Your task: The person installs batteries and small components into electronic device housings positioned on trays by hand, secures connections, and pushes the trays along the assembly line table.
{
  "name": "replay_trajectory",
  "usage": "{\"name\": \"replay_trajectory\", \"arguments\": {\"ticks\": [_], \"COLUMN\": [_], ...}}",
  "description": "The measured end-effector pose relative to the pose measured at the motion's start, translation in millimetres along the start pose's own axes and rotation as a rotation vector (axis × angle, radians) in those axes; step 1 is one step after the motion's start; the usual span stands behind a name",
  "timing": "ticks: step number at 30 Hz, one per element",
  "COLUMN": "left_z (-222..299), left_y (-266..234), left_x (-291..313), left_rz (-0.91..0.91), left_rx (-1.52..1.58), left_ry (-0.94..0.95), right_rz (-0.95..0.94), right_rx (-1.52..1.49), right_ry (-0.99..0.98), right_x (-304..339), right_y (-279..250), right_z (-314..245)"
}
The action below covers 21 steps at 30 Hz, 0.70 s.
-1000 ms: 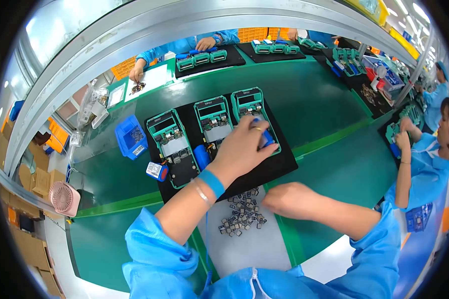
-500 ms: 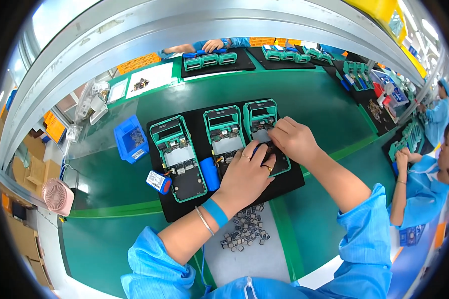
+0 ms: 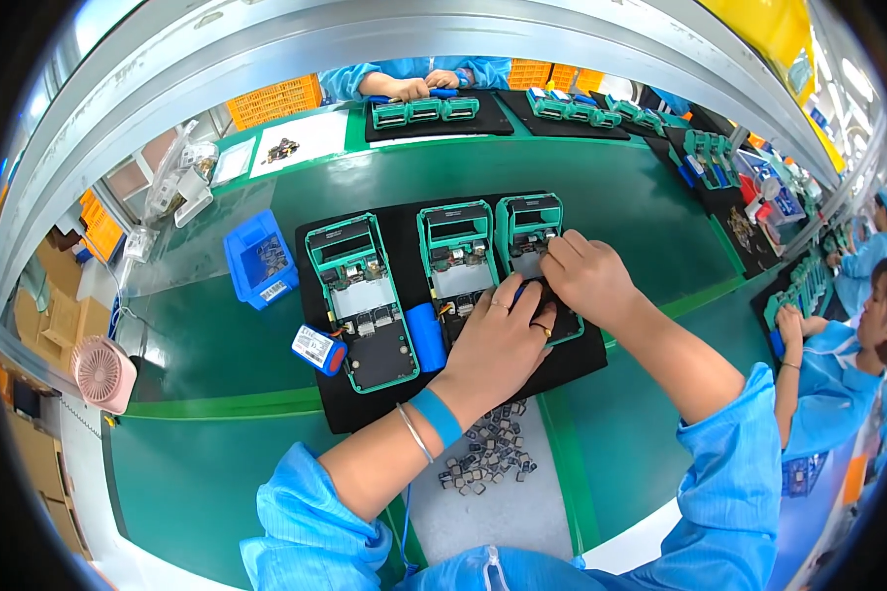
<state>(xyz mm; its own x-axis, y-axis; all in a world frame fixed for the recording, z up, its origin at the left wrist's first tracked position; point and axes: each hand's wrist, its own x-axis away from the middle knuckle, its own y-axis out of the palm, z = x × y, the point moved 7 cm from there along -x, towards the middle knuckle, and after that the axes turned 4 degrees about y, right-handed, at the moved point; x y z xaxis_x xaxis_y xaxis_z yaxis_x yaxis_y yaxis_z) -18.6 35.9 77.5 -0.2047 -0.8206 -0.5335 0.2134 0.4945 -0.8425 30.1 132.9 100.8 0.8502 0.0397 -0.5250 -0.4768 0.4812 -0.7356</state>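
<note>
Three open green-framed device housings with circuit parts inside lie side by side on a black mat: a left housing (image 3: 362, 305), a middle one (image 3: 455, 246) and a right one (image 3: 528, 219). My left hand (image 3: 493, 340) is closed over the lower part of the right housing, around a blue battery pack (image 3: 520, 293) that shows only as a sliver. Inside that housing, my right hand (image 3: 589, 281) pinches with fingertips pressed together; what they hold is hidden. A blue battery pack (image 3: 425, 337) lies between the left and middle housings. Another labelled battery pack (image 3: 318, 350) sits at the left housing's lower left.
The black mat (image 3: 365, 412) rests on a green table. A blue bin (image 3: 260, 258) of small parts stands left. Many small metal parts (image 3: 488, 455) lie on a pale sheet near me. A pink fan (image 3: 103, 374) is far left. Co-workers work across (image 3: 409, 89) and at right (image 3: 828, 379).
The view has shifted slightly, showing more of the co-worker across the table. Both my hands stay at the right housing, with little visible change in their grip.
</note>
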Motion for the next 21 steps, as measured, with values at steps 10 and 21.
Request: {"name": "replay_trajectory", "arguments": {"ticks": [10,21], "left_z": [-4,0], "left_y": [0,-2], "left_x": [0,-6], "left_rz": [-0.022,-0.03], "left_rx": [0.015,0.028], "left_ry": [0.003,0.011], "right_rz": [-0.083,-0.058], "right_rx": [-0.023,0.015], "right_ry": [0.025,-0.029], "right_x": [-10,-9], "right_y": [1,0], "right_z": [15,14]}}
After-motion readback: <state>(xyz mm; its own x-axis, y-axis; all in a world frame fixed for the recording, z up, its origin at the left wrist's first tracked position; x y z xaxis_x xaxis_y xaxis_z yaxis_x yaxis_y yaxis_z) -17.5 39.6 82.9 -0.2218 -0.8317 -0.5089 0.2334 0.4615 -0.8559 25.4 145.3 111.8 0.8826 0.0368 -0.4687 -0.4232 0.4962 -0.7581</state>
